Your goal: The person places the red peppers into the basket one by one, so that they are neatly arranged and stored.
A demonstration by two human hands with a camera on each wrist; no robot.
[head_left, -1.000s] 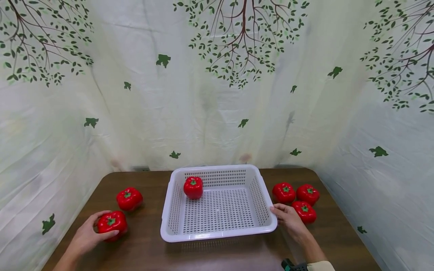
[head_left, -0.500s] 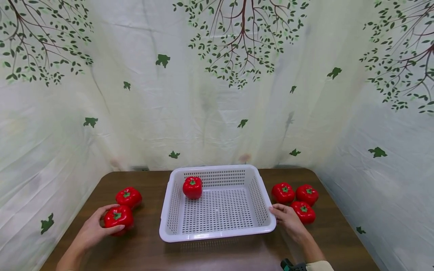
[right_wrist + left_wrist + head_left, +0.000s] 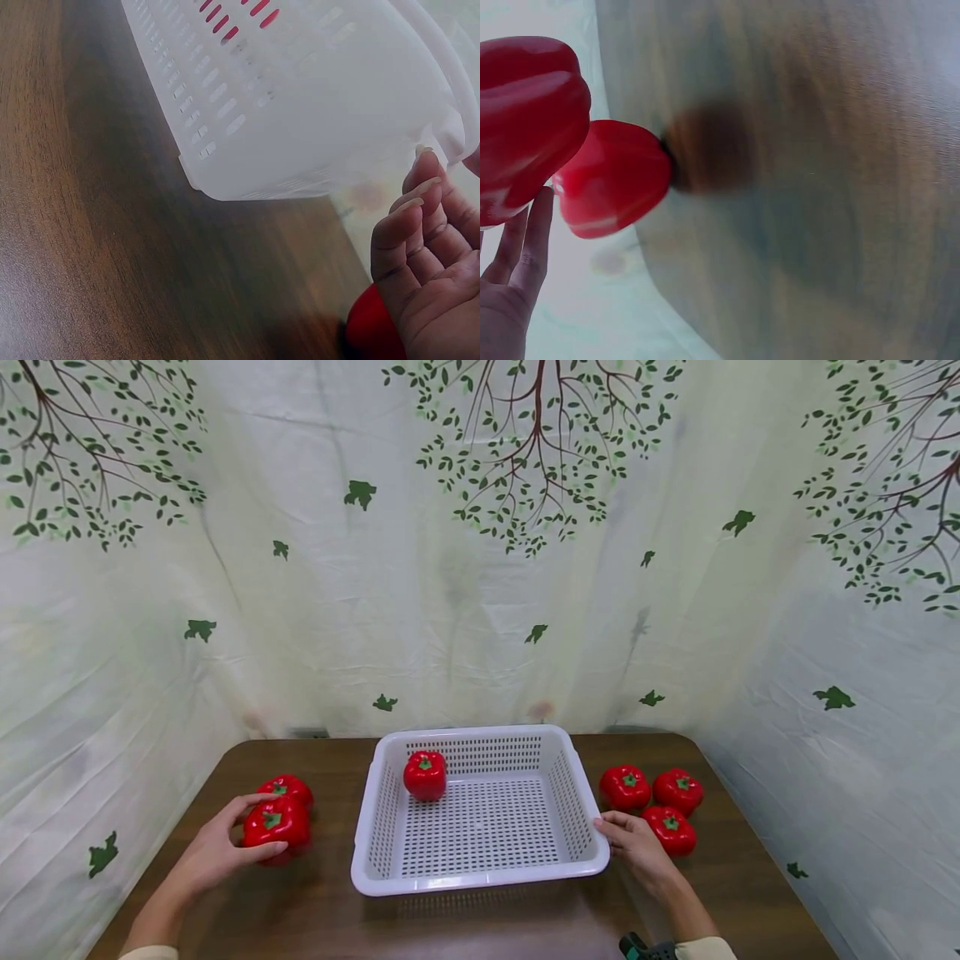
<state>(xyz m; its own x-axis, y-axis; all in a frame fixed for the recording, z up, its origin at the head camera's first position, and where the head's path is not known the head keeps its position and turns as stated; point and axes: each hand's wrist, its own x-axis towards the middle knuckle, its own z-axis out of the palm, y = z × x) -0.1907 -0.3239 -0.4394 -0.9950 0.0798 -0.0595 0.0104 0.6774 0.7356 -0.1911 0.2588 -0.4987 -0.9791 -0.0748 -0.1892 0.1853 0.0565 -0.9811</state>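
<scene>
My left hand (image 3: 212, 850) grips a glossy red bell pepper (image 3: 279, 825) with a green stem, thumb in front and fingers behind. In the left wrist view this held bell pepper (image 3: 525, 120) is up off the wooden table, overlapping a second bell pepper (image 3: 616, 180) that rests there. From the head view, that second pepper is partly hidden behind the held one. On the right, my right hand (image 3: 637, 847) pinches the rim of a white perforated plastic basket (image 3: 480, 884). One bell pepper (image 3: 425, 777) sits inside, toward the back left. Curled fingers (image 3: 397, 225) meet the basket's rim in the right wrist view.
Three more red bell peppers, among them a front one (image 3: 670, 832), cluster right of the basket, close to my right hand. The brown wooden table (image 3: 330, 910) ends at a pale curtain (image 3: 450, 568) with leaf prints, which surrounds it behind and at both sides.
My left hand has carried its bell pepper up and to the right, so it now overlaps the pepper behind. The right hand and the basket have stayed in place.
</scene>
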